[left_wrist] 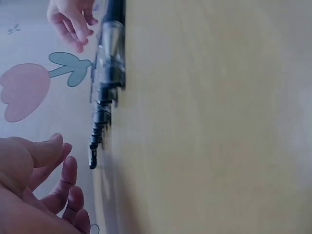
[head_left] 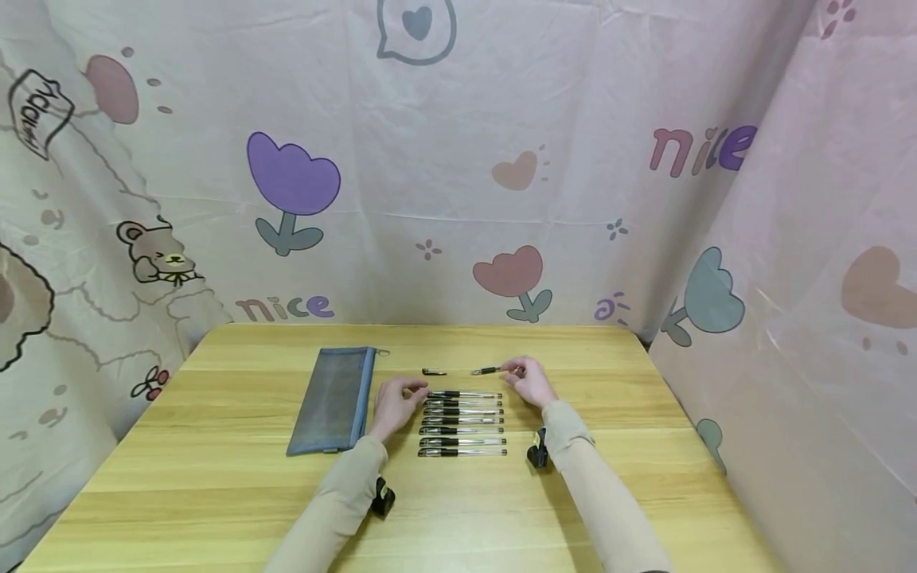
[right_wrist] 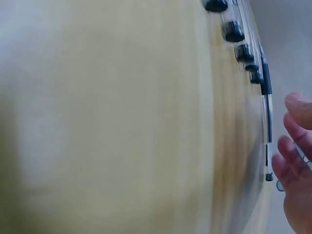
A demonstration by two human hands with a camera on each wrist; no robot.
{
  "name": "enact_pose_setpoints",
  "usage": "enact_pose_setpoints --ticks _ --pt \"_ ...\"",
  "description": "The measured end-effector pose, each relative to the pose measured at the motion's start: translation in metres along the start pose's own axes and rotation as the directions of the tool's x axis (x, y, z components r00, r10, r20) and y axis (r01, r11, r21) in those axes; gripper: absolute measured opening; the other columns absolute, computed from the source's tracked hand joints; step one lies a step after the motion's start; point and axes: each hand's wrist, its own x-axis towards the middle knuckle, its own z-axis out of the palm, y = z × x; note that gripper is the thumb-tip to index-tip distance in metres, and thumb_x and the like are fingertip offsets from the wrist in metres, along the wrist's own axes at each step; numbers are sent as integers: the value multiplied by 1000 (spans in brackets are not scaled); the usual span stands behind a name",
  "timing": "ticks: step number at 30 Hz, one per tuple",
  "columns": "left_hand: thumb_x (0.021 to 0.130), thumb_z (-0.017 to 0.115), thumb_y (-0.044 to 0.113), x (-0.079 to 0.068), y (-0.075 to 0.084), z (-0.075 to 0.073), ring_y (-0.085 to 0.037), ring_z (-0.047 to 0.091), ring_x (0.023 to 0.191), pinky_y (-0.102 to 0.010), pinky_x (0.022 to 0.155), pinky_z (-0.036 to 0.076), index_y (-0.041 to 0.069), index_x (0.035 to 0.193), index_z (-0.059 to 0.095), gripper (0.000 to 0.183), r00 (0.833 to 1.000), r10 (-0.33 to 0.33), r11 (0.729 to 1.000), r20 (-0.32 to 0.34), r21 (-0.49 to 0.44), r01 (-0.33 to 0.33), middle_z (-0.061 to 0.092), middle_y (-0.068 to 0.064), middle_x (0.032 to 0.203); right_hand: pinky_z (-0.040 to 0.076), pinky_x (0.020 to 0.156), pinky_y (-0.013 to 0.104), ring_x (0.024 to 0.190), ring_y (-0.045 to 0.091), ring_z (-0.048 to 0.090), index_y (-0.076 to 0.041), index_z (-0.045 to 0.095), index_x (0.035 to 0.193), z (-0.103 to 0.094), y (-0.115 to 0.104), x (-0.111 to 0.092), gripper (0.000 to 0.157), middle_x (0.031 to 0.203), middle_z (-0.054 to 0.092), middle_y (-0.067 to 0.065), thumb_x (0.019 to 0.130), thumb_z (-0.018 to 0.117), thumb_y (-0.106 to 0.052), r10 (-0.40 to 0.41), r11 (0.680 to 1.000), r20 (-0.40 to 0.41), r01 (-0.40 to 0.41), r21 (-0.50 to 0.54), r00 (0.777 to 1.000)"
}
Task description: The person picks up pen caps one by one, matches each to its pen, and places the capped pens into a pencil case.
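Note:
Several capped gel pens with clear barrels and black grips lie side by side in a row, caps to the left. Beyond them lies a loose black-and-clear pen cap. To its right is an uncapped pen, its tip facing left and its rear end partly hidden by my right hand. In the right wrist view that hand's loosely bent fingers are beside the pen, not around it. My left hand hovers at the cap end of the farthest pens, its loosely bent fingers holding nothing.
A grey-blue mesh zip pouch lies flat left of my left hand. The wooden table meets a patterned curtain at its back, with more curtain along both sides. Each wrist carries a small black camera.

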Motion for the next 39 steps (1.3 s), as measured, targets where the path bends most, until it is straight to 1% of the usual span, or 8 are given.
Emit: enact_pose_setpoints --ticks 3,6,9,17,22,29,34,39 --pt "94 70 10 -5 1 -2 -26 66 94 -36 81 49 2 110 76 19 1000 0 999 25 -46 1 75 -10 98 48 100 49 109 34 60 0 72 114 1 3 6 23 118 65 20 91 68 0 -9 999 -35 8 -41 999" --pt "94 69 8 -9 2 -4 -26 65 96 -40 86 52 0 112 74 20 999 -8 996 42 -91 12 74 -12 99 41 108 55 122 39 55 -2 72 114 2 7 12 24 126 64 20 90 71 -3 -44 990 -67 35 -136 997" --pt "94 69 7 -10 3 -6 -26 64 98 -44 91 52 -1 113 74 21 999 -13 992 44 -124 19 73 -13 100 36 112 57 127 40 51 -5 74 113 3 10 17 24 129 64 18 89 73 -7 -71 972 -92 48 -230 993" --pt "93 69 4 -12 1 -7 -29 65 95 -45 88 52 -4 110 73 19 1000 10 990 28 -142 -6 73 -16 99 36 110 56 127 38 49 -5 73 115 2 11 22 27 130 62 17 89 74 -11 -45 958 -51 29 -285 998" --pt "93 69 5 -12 -1 -7 -27 64 95 -43 89 51 -3 111 74 20 999 -14 988 31 -150 19 73 -16 99 35 108 56 128 40 47 -5 74 114 1 11 24 26 132 61 18 88 74 -12 -33 958 -31 22 -286 999" --pt "93 69 5 -13 -2 -7 -27 64 94 -42 88 52 -4 110 73 19 1000 1 989 29 -147 3 73 -16 98 36 102 54 120 40 49 -8 76 104 1 15 25 18 125 63 17 87 75 -10 -59 948 -42 43 -314 997" --pt "93 69 6 -13 -3 -7 -27 65 95 -42 89 52 -4 110 74 20 1000 -4 990 31 -139 8 73 -16 100 34 106 54 124 38 47 -8 77 104 2 16 27 16 127 62 15 88 75 -11 -12 948 -24 3 -318 1000" --pt "93 69 6 -12 -4 -6 -27 65 96 -42 89 51 -2 110 74 19 999 -19 990 33 -139 23 73 -15 100 35 104 52 122 36 48 -11 77 98 1 15 28 11 125 63 11 88 76 -13 7 939 -27 -15 -344 1000"
